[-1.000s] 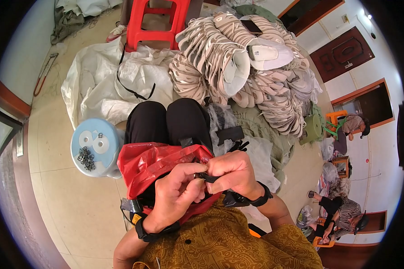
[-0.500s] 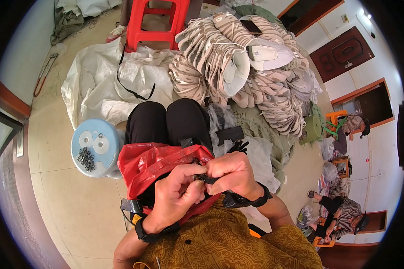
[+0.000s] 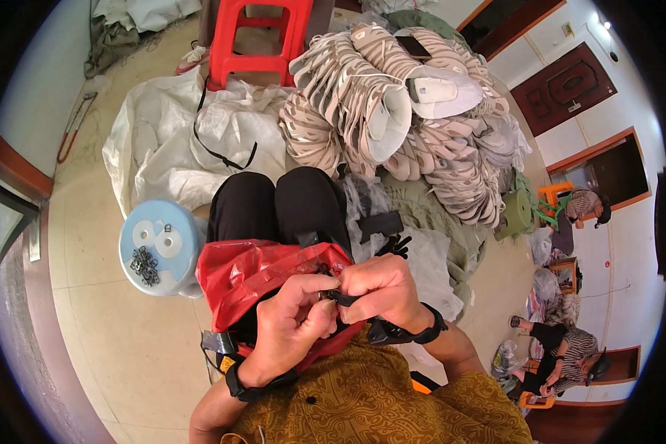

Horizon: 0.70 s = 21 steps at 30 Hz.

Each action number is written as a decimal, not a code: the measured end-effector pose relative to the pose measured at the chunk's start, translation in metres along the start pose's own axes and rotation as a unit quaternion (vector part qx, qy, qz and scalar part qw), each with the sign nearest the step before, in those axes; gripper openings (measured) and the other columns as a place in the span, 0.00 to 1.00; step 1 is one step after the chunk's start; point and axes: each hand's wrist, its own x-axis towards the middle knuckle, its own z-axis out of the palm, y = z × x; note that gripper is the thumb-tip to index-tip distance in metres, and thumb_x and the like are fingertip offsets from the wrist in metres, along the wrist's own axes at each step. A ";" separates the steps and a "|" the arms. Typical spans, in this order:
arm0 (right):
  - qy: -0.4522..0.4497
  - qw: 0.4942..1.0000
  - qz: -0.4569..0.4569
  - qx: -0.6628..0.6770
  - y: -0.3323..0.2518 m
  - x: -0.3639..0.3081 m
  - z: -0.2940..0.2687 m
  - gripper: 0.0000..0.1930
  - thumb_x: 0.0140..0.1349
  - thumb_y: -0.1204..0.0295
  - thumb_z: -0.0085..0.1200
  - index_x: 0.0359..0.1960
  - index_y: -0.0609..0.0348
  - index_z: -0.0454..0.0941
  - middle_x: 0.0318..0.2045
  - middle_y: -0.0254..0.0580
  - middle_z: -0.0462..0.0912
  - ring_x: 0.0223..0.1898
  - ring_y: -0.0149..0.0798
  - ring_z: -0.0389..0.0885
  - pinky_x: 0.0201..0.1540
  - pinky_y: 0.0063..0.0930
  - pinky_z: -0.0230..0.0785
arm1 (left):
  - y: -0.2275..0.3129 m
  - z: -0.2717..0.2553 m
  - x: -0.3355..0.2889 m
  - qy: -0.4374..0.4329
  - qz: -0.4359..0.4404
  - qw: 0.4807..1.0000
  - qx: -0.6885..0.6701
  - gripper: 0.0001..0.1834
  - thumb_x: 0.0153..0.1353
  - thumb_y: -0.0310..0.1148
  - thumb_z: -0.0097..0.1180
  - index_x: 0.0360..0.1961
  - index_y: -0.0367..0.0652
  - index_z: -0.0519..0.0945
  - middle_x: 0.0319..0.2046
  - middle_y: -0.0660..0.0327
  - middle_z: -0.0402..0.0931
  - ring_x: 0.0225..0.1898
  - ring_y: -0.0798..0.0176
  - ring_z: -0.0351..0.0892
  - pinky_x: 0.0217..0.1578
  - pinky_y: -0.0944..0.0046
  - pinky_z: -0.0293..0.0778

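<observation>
My left hand (image 3: 292, 318) and my right hand (image 3: 381, 292) meet above my lap, both closed in pinches. Between them runs a short black strap (image 3: 341, 297), gripped by the right fingers. At its left end the left thumb and forefinger pinch a small dark piece, like a buckle, mostly hidden by the fingers. Beneath the hands, a red plastic bag (image 3: 237, 270) lies across my lap. To the left stands a light blue round stool (image 3: 159, 277) with a small heap of dark buckles (image 3: 144, 265) on its top and a single buckle (image 3: 168, 229) apart from them.
Beyond my knees is a big pile of beige-and-white shoe uppers (image 3: 377, 96) with a phone (image 3: 413, 47) on top. A red plastic stool (image 3: 255, 70) stands beside white sacking (image 3: 155, 140). Two people (image 3: 573, 355) (image 3: 584, 206) sit at the far right.
The whole view has shifted very slightly. Both hands keep nearly the same pinch on the strap and the small dark piece.
</observation>
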 end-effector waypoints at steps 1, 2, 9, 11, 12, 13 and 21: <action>0.002 1.000 -0.002 -0.009 -0.001 0.000 0.001 0.11 0.34 0.82 0.61 0.11 0.68 0.67 0.14 0.42 0.72 0.17 0.35 0.71 0.21 0.24 0.59 | 0.000 0.000 0.000 0.004 0.001 1.000 0.006 0.11 0.54 0.18 0.46 0.41 0.35 0.68 0.21 0.63 0.73 0.21 0.78 0.70 0.21 0.77 0.68; 0.004 1.000 -0.005 -0.019 -0.001 0.000 0.001 0.12 0.35 0.82 0.61 0.11 0.68 0.67 0.13 0.42 0.72 0.17 0.35 0.70 0.21 0.24 0.59 | 0.000 0.000 0.000 0.008 0.002 1.000 0.012 0.11 0.54 0.18 0.46 0.41 0.35 0.68 0.21 0.63 0.73 0.21 0.78 0.70 0.21 0.77 0.68; -0.008 0.999 -0.035 -0.040 -0.002 0.000 0.000 0.12 0.35 0.82 0.61 0.11 0.67 0.66 0.13 0.42 0.71 0.16 0.35 0.70 0.21 0.24 0.59 | 0.004 0.002 -0.001 0.008 0.006 0.999 0.039 0.11 0.54 0.19 0.46 0.41 0.36 0.68 0.21 0.63 0.73 0.21 0.78 0.70 0.21 0.77 0.68; -0.005 0.999 -0.032 -0.032 -0.001 -0.001 0.000 0.12 0.34 0.82 0.60 0.11 0.67 0.65 0.13 0.42 0.71 0.16 0.35 0.69 0.20 0.24 0.58 | 0.004 0.002 -0.001 0.002 0.012 1.000 0.028 0.12 0.54 0.19 0.46 0.41 0.36 0.68 0.21 0.63 0.73 0.21 0.77 0.71 0.22 0.77 0.69; -0.005 0.999 -0.034 -0.033 -0.002 -0.001 0.000 0.12 0.34 0.82 0.60 0.11 0.67 0.65 0.13 0.42 0.71 0.16 0.35 0.69 0.20 0.24 0.58 | 0.004 0.001 -0.001 0.001 0.013 1.000 0.029 0.12 0.54 0.19 0.46 0.41 0.36 0.68 0.21 0.63 0.73 0.21 0.77 0.71 0.22 0.77 0.69; -0.007 0.999 -0.030 -0.041 -0.004 -0.002 0.001 0.12 0.34 0.82 0.60 0.11 0.67 0.65 0.13 0.42 0.70 0.16 0.35 0.69 0.20 0.24 0.58 | 0.004 0.001 -0.002 -0.002 0.011 0.999 0.031 0.12 0.54 0.19 0.46 0.41 0.36 0.68 0.22 0.63 0.73 0.22 0.77 0.71 0.22 0.77 0.69; -0.014 0.998 -0.050 -0.030 -0.001 -0.002 0.001 0.11 0.40 0.78 0.58 0.13 0.66 0.66 0.13 0.35 0.68 0.17 0.25 0.63 0.19 0.21 0.52 | 0.001 -0.001 -0.002 -0.011 0.020 0.999 0.046 0.12 0.54 0.19 0.46 0.41 0.36 0.68 0.22 0.63 0.73 0.24 0.76 0.72 0.24 0.76 0.70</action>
